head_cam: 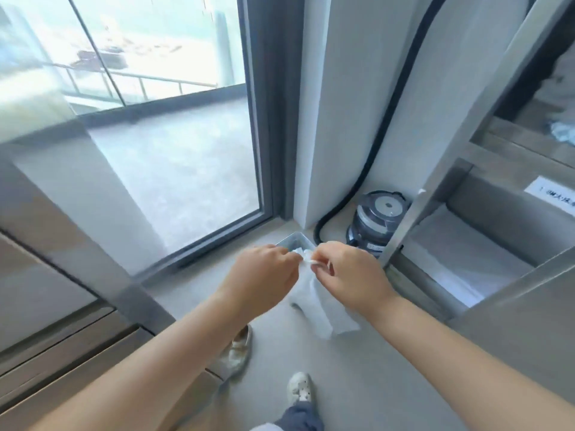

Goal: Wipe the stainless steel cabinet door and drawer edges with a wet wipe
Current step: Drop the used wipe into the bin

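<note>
You are pinching the top edge of the wet wipe with both hands, left hand and right hand, fingers curled onto it. The wipe is hanging in the air just left of the open steel cabinet, not touching it. A round grey machine is sitting against the cabinet's left side.

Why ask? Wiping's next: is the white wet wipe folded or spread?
Partly spread: white wet wipe hangs loose, top bunched between left hand and right hand.
</note>
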Motion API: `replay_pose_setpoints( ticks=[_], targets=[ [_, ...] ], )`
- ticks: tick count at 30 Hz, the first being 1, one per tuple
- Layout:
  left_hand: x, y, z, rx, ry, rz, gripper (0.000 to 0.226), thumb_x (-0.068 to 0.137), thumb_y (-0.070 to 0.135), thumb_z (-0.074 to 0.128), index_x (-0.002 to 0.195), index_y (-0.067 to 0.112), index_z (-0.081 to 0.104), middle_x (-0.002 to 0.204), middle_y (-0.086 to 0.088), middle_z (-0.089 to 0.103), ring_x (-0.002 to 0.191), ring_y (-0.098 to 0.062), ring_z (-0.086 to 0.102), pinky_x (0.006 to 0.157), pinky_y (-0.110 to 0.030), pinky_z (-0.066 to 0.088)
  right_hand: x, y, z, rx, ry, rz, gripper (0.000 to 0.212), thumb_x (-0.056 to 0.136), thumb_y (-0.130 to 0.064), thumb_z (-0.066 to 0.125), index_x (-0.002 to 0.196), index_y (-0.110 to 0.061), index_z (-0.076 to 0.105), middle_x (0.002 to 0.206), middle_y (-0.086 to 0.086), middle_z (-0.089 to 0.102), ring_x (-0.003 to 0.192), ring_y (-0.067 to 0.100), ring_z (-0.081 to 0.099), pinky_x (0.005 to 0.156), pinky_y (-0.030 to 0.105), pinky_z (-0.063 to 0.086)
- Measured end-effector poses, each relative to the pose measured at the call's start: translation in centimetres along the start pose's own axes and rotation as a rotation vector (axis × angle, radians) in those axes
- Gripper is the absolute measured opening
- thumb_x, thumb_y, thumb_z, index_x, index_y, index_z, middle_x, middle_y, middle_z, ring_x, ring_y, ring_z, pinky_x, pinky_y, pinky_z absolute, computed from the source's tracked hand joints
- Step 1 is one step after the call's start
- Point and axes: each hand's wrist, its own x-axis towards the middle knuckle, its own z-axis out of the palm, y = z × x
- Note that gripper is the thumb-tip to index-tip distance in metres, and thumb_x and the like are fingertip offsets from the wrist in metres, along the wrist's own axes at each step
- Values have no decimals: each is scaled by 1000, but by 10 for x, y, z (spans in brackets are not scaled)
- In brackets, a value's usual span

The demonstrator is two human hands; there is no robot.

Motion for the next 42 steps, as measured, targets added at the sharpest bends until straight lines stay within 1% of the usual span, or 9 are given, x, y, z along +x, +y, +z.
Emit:
replay_pose_setpoints(
  ticks=[8, 12, 17, 21, 24, 29, 33, 38, 42],
  targets=[
    [146, -6, 26, -152, 65, 7, 20, 92, 23, 49, 88, 19, 69, 71, 2, 65, 69, -25, 63, 55, -32, 48, 115, 93, -39, -54, 115, -22, 11, 84, -13, 63, 88, -23, 64, 80, -6, 61, 62, 16, 57, 54, 29, 46],
    [201, -22, 59, -108, 18, -58, 34, 99, 33, 31, 113, 30, 62, 88, 5, 65, 85, -19, 60, 62, -29, 40, 174, 136, -27, 109, 66, -14, 18, 86, -10, 61, 89, -25, 71, 83, -8, 61, 62, 5, 50, 60, 20, 41],
    [255, -45, 111, -115, -87, -192, 33, 96, 31, 33, 121, 28, 54, 103, 7, 63, 94, -18, 58, 62, -26, 33, 248, 187, 8, 232, -172, -76, 27, 87, -1, 54, 94, -17, 74, 87, -7, 62, 70, -2, 50, 69, 15, 36],
    [281, -61, 159, -183, -181, -372, 39, 96, 26, 36, 134, 25, 45, 124, 5, 56, 109, -19, 53, 80, -29, 41, 298, 222, 41, 250, -413, -171, 31, 91, -1, 47, 107, -14, 71, 100, -2, 64, 90, 15, 61, 81, 26, 46],
    [295, -69, 202, -243, -273, -468, 49, 96, 24, 38, 144, 20, 31, 140, 4, 42, 124, -19, 42, 95, -27, 34, 329, 247, 75, 201, -545, -226, 35, 93, -2, 44, 116, -14, 67, 107, -2, 62, 98, 17, 58, 83, 28, 45],
    [313, -83, 292, -344, -365, -543, 63, 87, 13, 55, 143, 0, 30, 144, -14, 38, 129, -27, 41, 99, -36, 39, 366, 292, 160, 163, -687, -258, 43, 88, 4, 44, 123, -13, 62, 119, 0, 61, 112, 19, 52, 94, 30, 42],
    [308, -100, 387, -339, -535, -626, 64, 96, 23, 39, 150, 9, 8, 157, -6, 11, 143, -21, 12, 112, -32, 16, 377, 331, 249, 149, -815, -211, 48, 88, 4, 41, 127, -15, 60, 128, -3, 58, 120, 16, 49, 100, 29, 41],
    [291, -114, 486, -357, -689, -613, 67, 96, 22, 39, 150, 9, 2, 157, -8, 8, 144, -24, 8, 114, -35, 15, 371, 373, 351, 140, -948, -16, 48, 91, 3, 37, 131, -15, 56, 137, -4, 53, 127, 12, 46, 103, 19, 33],
    [277, -123, 528, -376, -801, -645, 66, 97, 22, 36, 150, 10, -1, 158, -9, 6, 144, -25, 7, 115, -38, 16, 360, 396, 401, 35, -1082, 49, 49, 95, -3, 34, 141, -17, 44, 150, -1, 37, 137, 15, 34, 109, 26, 28]
  ],
)
